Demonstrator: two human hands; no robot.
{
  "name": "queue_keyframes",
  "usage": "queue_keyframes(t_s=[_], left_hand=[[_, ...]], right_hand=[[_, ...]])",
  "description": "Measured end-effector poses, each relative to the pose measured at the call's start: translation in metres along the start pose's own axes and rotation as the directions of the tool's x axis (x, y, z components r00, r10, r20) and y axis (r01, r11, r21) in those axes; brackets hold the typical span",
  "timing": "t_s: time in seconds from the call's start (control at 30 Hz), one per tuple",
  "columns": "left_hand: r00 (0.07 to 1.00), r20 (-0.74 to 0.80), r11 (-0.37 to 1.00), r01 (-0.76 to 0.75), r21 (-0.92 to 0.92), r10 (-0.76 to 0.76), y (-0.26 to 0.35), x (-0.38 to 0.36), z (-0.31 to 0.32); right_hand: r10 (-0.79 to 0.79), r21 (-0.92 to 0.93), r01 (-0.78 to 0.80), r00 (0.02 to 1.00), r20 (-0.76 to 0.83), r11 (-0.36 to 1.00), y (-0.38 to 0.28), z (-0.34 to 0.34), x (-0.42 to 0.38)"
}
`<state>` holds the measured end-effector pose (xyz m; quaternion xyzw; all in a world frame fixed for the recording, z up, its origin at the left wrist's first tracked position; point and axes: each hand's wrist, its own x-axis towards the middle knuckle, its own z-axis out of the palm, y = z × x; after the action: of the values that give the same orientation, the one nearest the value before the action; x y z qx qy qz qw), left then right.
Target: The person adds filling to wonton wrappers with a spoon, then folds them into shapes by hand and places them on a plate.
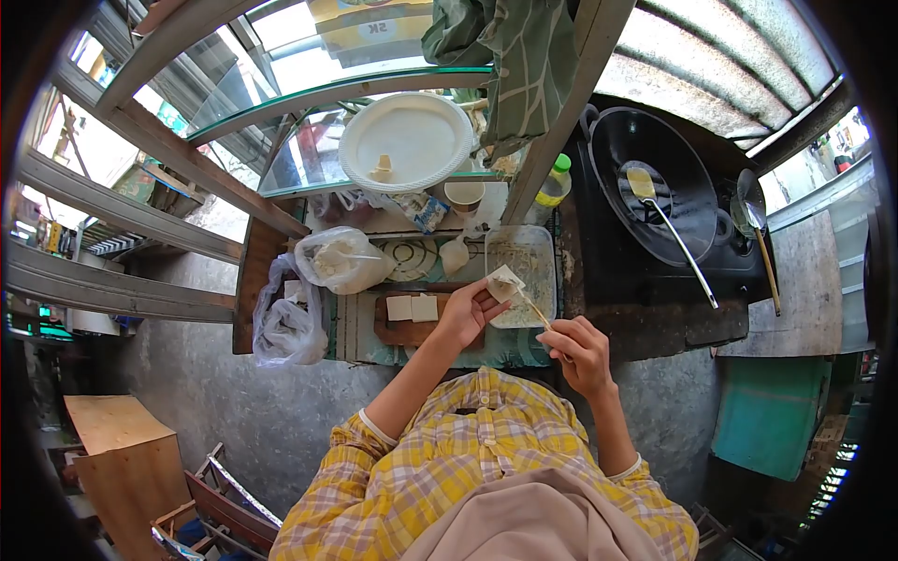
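Observation:
My left hand (465, 313) holds a square white wrapper (500, 273) flat on its fingertips, with a small greyish dab of filling on it. My right hand (580, 353) pinches a thin light-brown stick (535, 310), whose far end reaches the wrapper's edge; the shape of that tip is too small to tell. Beneath both lies a clear plastic container (552, 271) with pale residue over its bottom and sides. Left of my left hand, two whitish squares (412, 309) rest side by side on a brown wooden board (391, 334).
A white plate (412, 117) with a small folded piece stands on the glass shelf. Plastic bags (290, 327) sit at the left, a paper cup (465, 194) and green-capped bottle (556, 178) behind. At right, a black wok (645, 140) holds a spatula (669, 220) on the stove.

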<state>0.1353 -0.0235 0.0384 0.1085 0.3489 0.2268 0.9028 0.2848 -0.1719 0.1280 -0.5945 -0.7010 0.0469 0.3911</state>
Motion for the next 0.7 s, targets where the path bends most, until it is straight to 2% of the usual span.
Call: queue_keyframes(t_s=[0.13,0.23,0.33,0.47,0.7], left_hand=[[0.999,0.011,0.995,0.033,-0.099,-0.032,0.004,0.002,0.001],[0.999,0.022,0.993,0.042,-0.109,-0.040,0.007,0.001,0.003],[0.999,0.008,0.995,0.037,-0.091,-0.036,0.010,-0.002,0.008],[0.999,0.003,0.997,0.043,-0.067,-0.043,0.012,-0.005,0.013],[0.999,0.030,0.999,0.046,-0.030,-0.045,0.014,-0.009,0.014]], right_hand=[[0.038,0.096,-0.030,0.996,-0.082,0.995,0.002,0.006,-0.007],[0.144,0.243,-0.097,0.973,-0.183,0.965,0.006,0.010,-0.014],[0.418,0.561,-0.272,0.896,-0.148,0.782,0.009,0.014,-0.025],[0.595,0.814,-0.266,0.795,-0.117,0.516,0.018,0.020,-0.032],[0.686,0.918,-0.235,0.726,-0.052,0.318,0.024,0.017,-0.035]])
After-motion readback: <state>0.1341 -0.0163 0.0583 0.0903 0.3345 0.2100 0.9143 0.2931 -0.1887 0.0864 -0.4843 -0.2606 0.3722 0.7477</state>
